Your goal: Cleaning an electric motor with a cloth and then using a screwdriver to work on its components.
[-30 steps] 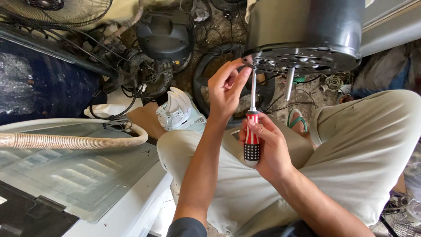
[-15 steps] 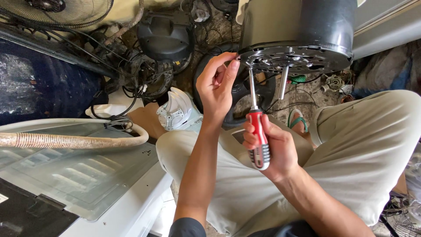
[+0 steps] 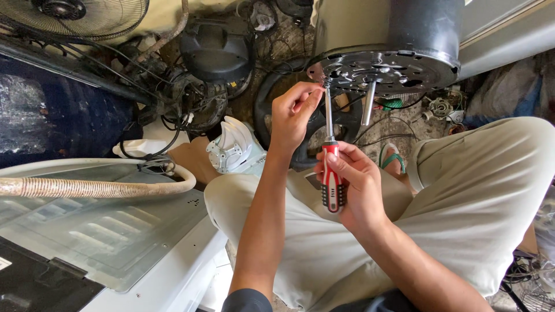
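A large black motor housing (image 3: 399, 40) hangs above my lap, its perforated metal underside (image 3: 387, 69) facing me with a steel shaft (image 3: 369, 104) sticking down. My right hand (image 3: 355, 188) grips a screwdriver with a red and black handle (image 3: 332, 179), blade pointing up to the plate's left edge. My left hand (image 3: 295, 115) pinches at the blade's tip right by the plate; whatever sits between the fingertips is too small to tell. Both hands work over my knees in light trousers (image 3: 480, 196).
A white fan blade part (image 3: 231, 147) lies by my left knee. A ribbed hose (image 3: 87, 188) curves over a clear plastic panel (image 3: 98, 237) at the lower left. Fan grilles (image 3: 81, 14), a black fan base (image 3: 217, 49) and tangled cables (image 3: 173, 110) clutter the floor beyond.
The screwdriver has tilted from slanting to nearly upright under the plate's left edge. My left hand has shifted slightly right, fingertips closing at the blade tip.
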